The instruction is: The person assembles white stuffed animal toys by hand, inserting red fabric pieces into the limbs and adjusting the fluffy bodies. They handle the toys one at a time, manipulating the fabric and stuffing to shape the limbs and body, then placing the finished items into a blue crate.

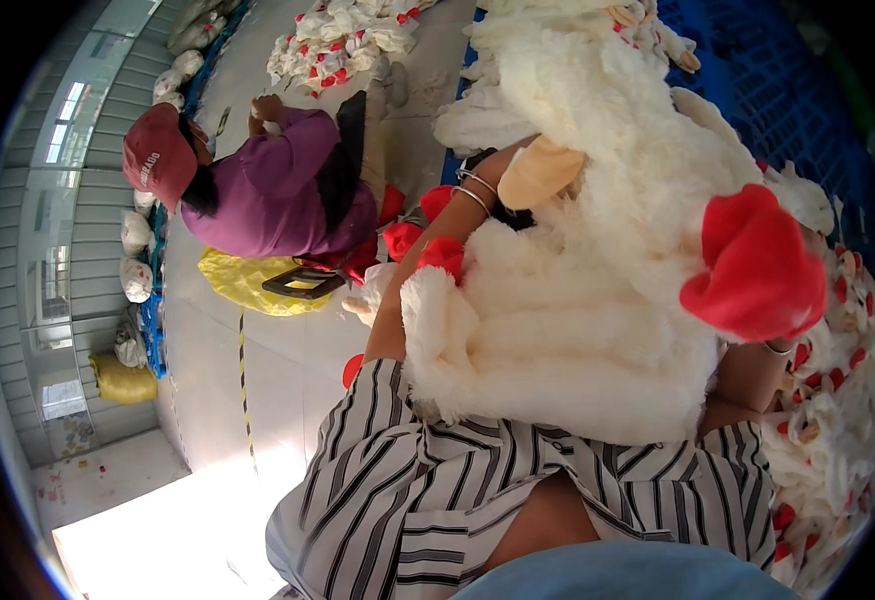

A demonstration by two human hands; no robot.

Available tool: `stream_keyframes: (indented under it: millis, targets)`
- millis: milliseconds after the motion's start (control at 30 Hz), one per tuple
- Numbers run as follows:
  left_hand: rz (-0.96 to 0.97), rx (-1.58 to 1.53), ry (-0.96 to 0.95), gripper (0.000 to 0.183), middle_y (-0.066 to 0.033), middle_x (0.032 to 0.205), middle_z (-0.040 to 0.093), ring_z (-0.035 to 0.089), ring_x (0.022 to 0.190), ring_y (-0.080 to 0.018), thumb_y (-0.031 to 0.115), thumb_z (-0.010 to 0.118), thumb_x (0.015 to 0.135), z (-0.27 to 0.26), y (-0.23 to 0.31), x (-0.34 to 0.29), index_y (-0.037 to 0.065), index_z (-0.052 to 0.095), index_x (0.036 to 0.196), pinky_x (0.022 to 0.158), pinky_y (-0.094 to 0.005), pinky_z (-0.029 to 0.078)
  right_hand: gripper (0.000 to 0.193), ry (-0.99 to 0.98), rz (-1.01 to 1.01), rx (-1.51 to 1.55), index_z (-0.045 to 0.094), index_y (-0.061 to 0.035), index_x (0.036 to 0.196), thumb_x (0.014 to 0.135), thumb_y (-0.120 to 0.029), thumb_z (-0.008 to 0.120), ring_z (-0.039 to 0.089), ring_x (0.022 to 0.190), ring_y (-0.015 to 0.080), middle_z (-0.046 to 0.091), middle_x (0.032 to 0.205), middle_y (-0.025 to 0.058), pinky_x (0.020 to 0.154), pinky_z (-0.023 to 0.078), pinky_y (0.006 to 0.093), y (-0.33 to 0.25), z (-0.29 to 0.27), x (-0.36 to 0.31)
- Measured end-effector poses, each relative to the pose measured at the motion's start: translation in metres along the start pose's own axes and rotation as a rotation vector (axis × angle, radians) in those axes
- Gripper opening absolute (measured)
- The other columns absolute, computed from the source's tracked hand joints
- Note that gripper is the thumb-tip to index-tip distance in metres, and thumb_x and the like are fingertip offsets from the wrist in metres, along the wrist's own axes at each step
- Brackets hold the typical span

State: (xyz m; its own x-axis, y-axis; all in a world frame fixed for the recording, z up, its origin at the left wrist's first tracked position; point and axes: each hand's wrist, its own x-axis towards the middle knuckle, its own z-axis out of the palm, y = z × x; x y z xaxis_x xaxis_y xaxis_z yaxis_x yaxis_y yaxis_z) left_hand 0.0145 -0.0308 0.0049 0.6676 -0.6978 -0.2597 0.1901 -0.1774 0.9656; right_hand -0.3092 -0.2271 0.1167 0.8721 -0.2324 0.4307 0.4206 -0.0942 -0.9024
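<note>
Nearest, a black-and-white striped shirt (427, 500) of thin woven cloth covers the person's lap and sleeves, above a pale blue edge at the bottom. Against it rests a big bundle of white plush toys (567, 340), long-piled and fluffy, with a rounded red felt comb (757, 265) on the right and a soft tan beak (539, 172) higher up. The left hand (492, 185), wearing thin silver bangles at the wrist, is buried in the fur beside the beak, so whether it is clenched cannot be told; the right hand (792, 345) is hidden behind the red comb and its grasp cannot be told either. To the right, a heap of small white and red plush pieces (837, 400) lies loose. Farther, a blue plastic crate (757, 70) with a lattice wall stands behind the bundle. To the left, on the pale floor (257, 370), a person in a purple top and red cap (157, 155) sits over a yellow sack (242, 280). Farthest, another pile of white and red toys (342, 40) lies on the floor.
</note>
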Motion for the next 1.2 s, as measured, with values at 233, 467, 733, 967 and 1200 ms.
stream_keyframes:
  millis: [233, 467, 733, 967, 1200]
  targets:
    - [-0.038, 0.647, -0.380, 0.049, -0.0145, 0.093, 0.069, 0.065, 0.084, -0.0204, 0.039, 0.064, 0.085, 0.037, 0.015, -0.064, -0.002, 0.061, 0.112, 0.075, -0.0335, 0.051, 0.052, -0.814, 0.228, 0.405, 0.065, 0.0063, 0.099, 0.088, -0.045, 0.066, 0.060, 0.069, 0.0168, 0.067, 0.083, 0.0093, 0.063, 0.044, 0.0249, 0.022, 0.025, 0.043]
    - [0.360, 0.879, 0.144, 0.044, -0.0169, 0.081, 0.067, 0.065, 0.073, -0.0265, 0.042, 0.069, 0.081, -0.043, 0.116, -0.145, 0.002, 0.067, 0.098, 0.070, -0.0356, 0.050, 0.027, -0.177, 0.535, -0.162, 0.059, 0.0022, 0.098, 0.092, -0.024, 0.060, 0.064, 0.084, 0.0239, 0.065, 0.090, 0.0171, 0.077, 0.051, 0.0323, 0.038, 0.051, 0.033]
    - [0.118, 1.268, -0.316, 0.027, -0.0185, 0.102, 0.067, 0.063, 0.094, -0.0369, 0.018, 0.058, 0.085, -0.054, 0.011, -0.155, 0.006, 0.066, 0.107, 0.079, -0.0414, 0.050, 0.049, -0.581, 0.089, -0.829, 0.031, -0.0035, 0.143, 0.096, -0.009, 0.042, 0.045, 0.130, 0.0316, 0.046, 0.138, 0.0188, 0.107, 0.037, 0.0340, 0.124, 0.080, 0.020]
    - [0.403, 1.264, -0.451, 0.038, -0.0192, 0.098, 0.068, 0.063, 0.095, -0.0366, 0.015, 0.067, 0.076, -0.062, 0.002, -0.039, 0.007, 0.066, 0.112, 0.081, -0.0398, 0.050, 0.042, -0.553, 0.296, -0.527, 0.044, -0.0019, 0.133, 0.094, -0.017, 0.050, 0.051, 0.122, 0.0274, 0.053, 0.128, 0.0185, 0.103, 0.039, 0.0332, 0.087, 0.098, 0.037]
    - [0.155, 0.710, -0.106, 0.053, -0.0161, 0.122, 0.060, 0.057, 0.113, -0.0285, 0.029, 0.064, 0.083, 0.028, -0.031, -0.018, 0.005, 0.054, 0.129, 0.095, -0.0367, 0.045, 0.035, -1.040, 0.410, -0.685, 0.060, 0.0003, 0.118, 0.092, -0.023, 0.059, 0.060, 0.106, 0.0242, 0.063, 0.110, 0.0188, 0.095, 0.044, 0.0329, 0.035, 0.046, 0.033]
